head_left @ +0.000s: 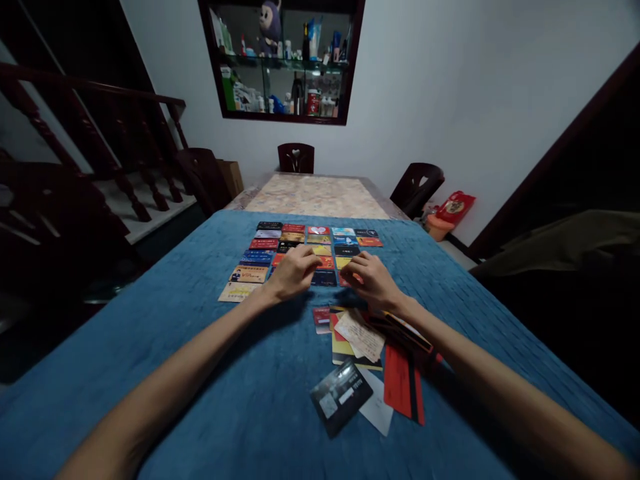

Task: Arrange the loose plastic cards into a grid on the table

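Rows of overlapping plastic cards lie on the blue tablecloth. My left hand is over the middle columns, fingers curled together beside an orange-red card and a dark blue card. Close to its right, my right hand has its fingers bent down by a yellow card at the near end of the fourth column. What either hand pinches, if anything, is hidden. Nearer me lies a loose pile with a black card, a white card, a red card and paper slips.
The blue cloth covers the near part of the table; beyond it shows a patterned tabletop. Dark wooden chairs stand around it. A wall cabinet holds bottles and a plush toy. Stair railings rise at left.
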`<state>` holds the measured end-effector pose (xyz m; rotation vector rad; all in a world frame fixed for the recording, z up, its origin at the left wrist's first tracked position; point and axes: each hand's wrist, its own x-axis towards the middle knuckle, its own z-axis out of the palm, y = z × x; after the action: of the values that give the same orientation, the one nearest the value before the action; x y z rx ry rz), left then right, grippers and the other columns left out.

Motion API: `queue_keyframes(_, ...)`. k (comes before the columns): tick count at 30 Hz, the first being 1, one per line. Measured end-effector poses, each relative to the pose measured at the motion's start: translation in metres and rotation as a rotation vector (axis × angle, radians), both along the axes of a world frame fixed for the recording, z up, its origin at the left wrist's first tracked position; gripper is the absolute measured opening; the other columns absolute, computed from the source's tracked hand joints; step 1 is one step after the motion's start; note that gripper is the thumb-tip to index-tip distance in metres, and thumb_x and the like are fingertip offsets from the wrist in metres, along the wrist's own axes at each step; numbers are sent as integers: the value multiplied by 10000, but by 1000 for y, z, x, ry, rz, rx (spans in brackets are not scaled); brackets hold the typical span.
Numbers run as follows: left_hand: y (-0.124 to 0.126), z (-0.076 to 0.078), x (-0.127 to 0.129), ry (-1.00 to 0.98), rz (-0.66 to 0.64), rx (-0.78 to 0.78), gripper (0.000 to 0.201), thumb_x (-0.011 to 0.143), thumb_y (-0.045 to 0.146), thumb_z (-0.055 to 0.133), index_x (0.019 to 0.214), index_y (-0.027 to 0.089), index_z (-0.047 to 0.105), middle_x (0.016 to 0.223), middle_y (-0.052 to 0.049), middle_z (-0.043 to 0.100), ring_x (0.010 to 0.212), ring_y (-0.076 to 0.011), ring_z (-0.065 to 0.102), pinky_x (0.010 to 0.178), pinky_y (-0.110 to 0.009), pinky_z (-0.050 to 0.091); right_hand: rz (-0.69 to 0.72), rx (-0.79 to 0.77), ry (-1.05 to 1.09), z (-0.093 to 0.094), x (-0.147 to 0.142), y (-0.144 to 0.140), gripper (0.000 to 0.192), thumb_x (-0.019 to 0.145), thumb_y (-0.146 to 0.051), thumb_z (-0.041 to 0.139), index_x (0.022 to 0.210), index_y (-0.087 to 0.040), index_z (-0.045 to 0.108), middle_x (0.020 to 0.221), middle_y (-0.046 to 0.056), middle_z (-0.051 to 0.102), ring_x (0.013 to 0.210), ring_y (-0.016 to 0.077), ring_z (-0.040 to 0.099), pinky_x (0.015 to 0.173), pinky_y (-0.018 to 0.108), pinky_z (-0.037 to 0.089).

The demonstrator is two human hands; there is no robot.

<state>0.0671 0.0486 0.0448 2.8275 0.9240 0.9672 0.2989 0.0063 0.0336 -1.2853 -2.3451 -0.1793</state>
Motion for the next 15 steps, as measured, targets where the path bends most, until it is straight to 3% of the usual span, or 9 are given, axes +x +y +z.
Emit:
queue_keyframes(4,-22,-3,17,79,-170,-44,221,890,103,496,940,169,701,948,-89,645,930,-218,576,833,-342,463,2,25,38,-9,21,-29,223,974,-242,488,867,-208,681,865,75,687,873,226,513,745,351,346)
queue_keyframes(9,-50,-10,32,221,-355,-121,189,868,169,578,1029,201,672,1105,-86,671,1092,-254,526,969,-414,415,74,-29,21,-21,40,-49,188,962,-251,507,897,-229,682,896,84,687,919,237,513,784,375,380)
queue_keyframes(15,-69,-11,34,359,-467,-131,237,802,149,598,1028,205,642,1223,-93,663,1262,-316,434,1038,-490,340,204,-97,103,-15,43,-68,194,972,-296,517,900,-239,689,892,86,684,937,233,522,834,396,436)
